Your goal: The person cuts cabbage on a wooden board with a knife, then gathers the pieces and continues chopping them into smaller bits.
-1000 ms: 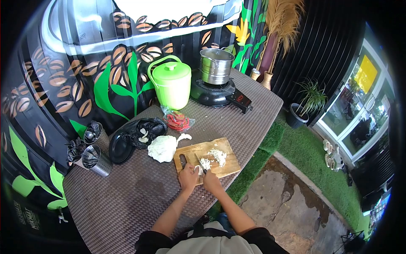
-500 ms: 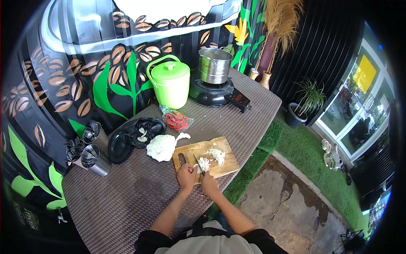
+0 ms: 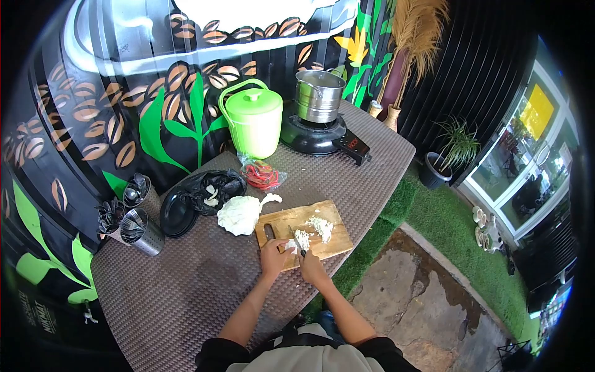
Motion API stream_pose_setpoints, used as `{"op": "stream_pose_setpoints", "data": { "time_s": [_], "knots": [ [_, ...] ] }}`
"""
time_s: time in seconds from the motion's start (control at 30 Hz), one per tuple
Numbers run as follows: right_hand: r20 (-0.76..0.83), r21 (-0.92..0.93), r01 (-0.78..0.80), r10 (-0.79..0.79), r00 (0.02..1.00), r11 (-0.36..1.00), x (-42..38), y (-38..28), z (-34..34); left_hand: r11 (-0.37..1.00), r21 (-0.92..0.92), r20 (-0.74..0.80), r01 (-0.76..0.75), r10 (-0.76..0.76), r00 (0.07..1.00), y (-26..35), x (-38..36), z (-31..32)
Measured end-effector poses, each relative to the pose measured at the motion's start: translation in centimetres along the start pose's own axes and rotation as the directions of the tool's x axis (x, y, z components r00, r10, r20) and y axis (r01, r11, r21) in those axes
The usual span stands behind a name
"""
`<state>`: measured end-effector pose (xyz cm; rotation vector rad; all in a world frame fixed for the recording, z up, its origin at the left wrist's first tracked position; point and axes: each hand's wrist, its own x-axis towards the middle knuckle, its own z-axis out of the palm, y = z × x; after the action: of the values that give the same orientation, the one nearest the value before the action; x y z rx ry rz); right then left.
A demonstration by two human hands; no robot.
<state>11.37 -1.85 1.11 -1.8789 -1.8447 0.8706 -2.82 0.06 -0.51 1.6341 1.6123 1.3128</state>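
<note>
A wooden cutting board lies on the brown woven-pattern table. My right hand is closed round the handle of a knife, whose blade points away from me over the board. At the board's near left part, my left hand has its fingers closed on a small white cabbage piece, just left of the blade. Chopped cabbage is spread in small heaps to the right of the knife. Beyond the board's left corner sits a larger cabbage chunk.
Behind are a bag of red chillies, a lidded green bucket, and a steel pot on a black stove. Leftward are a black plastic bag, black plates and metal cutlery holders.
The view has shifted slightly, so the table's things appear a little to the right. Both hands stay at the board; the left fingers look slightly more extended over the cabbage piece.
</note>
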Motion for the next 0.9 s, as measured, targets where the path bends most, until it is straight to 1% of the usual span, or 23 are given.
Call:
{"op": "stream_pose_setpoints", "data": {
  "time_s": [0.03,0.1,0.17,0.23,0.27,0.3,0.33,0.4,0.43,0.5,0.53,0.57,0.6,0.63,0.67,0.73,0.77,0.8,0.87,0.9],
  "knots": [
    [0.001,0.001,-0.001,0.001,1.0,1.0,0.0,0.1,0.0,0.999,-0.015,0.005,0.051,-0.051,0.999,0.2,0.0,0.0],
    [0.018,-0.005,0.023,-0.023,1.0,1.0,0.0,0.2,-0.1,0.998,0.0,-0.003,0.057,-0.057,0.998,0.3,0.0,0.1],
    [0.018,0.008,0.009,-0.009,1.0,1.0,-0.2,0.2,0.0,0.998,0.013,-0.014,0.06,-0.06,0.998,0.3,0.0,0.2],
    [0.02,0.022,-0.002,0.002,1.0,1.0,-0.7,-0.2,0.1,0.999,0.012,-0.009,0.039,-0.039,0.999,0.1,-0.1,0.2],
    [-0.004,-0.002,-0.047,0.047,0.999,0.999,-1.2,-0.5,0.4,0.999,0.013,-0.012,0.038,-0.038,0.999,-0.1,-0.1,0.2],
    [-0.03,-0.024,-0.093,0.093,0.995,0.995,-1.4,-0.9,0.6,1.0,0.006,-0.051,-0.025,0.025,0.998,-0.3,-0.1,0.4],
    [-0.029,-0.026,-0.093,0.092,0.995,0.995,-1.3,-0.9,0.9,0.996,-0.002,-0.09,-0.088,0.087,0.992,-0.6,-0.1,0.6],
    [-0.057,-0.089,-0.102,0.098,0.994,0.991,-0.5,-0.5,1.8,0.996,0.024,-0.083,-0.087,0.089,0.993,-0.9,-0.1,0.7],
    [-0.059,-0.089,-0.104,0.099,0.993,0.991,0.4,0.1,1.9,0.995,0.051,-0.076,-0.087,0.091,0.993,-0.9,-0.1,0.7],
    [0.0,-0.087,0.065,-0.065,0.998,0.994,2.5,1.1,1.5,0.996,0.048,-0.06,-0.081,0.084,0.995,-1.0,-0.2,0.8],
    [0.0,-0.085,0.067,-0.067,0.998,0.994,2.5,-0.1,-0.1,0.996,0.047,-0.047,-0.073,0.075,0.996,-1.3,-0.2,0.8],
    [0.136,-0.008,-0.006,0.007,0.991,1.0,2.5,-1.2,-1.8,0.996,0.049,-0.049,-0.073,0.075,0.996,-1.5,-0.2,0.9],
    [0.274,0.056,-0.09,0.071,0.959,0.994,2.3,-1.8,-3.0,0.991,0.056,-0.071,-0.123,0.127,0.989,-1.7,-0.1,0.9],
    [0.282,0.097,-0.085,0.054,0.958,0.992,2.6,-0.7,-2.4,0.983,0.064,-0.094,-0.174,0.18,0.979,-1.8,-0.1,1.0],
    [0.28,0.095,-0.083,0.053,0.958,0.992,1.9,-0.2,-1.8,0.983,0.062,-0.097,-0.175,0.18,0.979,-1.9,-0.2,1.1],
    [0.085,-0.032,0.0,0.003,0.996,0.999,0.0,0.7,-0.1,0.996,0.03,-0.077,-0.084,0.086,0.993,-1.4,-0.3,0.9],
    [-0.013,-0.075,0.004,-0.005,1.0,0.997,-1.3,0.9,1.0,0.996,0.029,-0.081,-0.084,0.086,0.993,-1.2,-0.3,0.8],
    [-0.012,-0.077,0.006,-0.007,1.0,0.997,-1.8,-0.1,0.9,0.997,0.021,-0.076,-0.079,0.081,0.994,-1.1,-0.3,0.8],
    [0.016,-0.052,-0.206,0.207,0.978,0.977,-2.7,-1.7,0.7,0.997,0.013,-0.072,-0.075,0.076,0.994,-1.0,-0.2,0.7],
    [-0.032,-0.052,-0.197,0.196,0.98,0.979,-2.3,-1.9,0.8,0.997,0.027,-0.068,-0.071,0.072,0.995,-1.0,-0.2,0.7]
  ]
}}
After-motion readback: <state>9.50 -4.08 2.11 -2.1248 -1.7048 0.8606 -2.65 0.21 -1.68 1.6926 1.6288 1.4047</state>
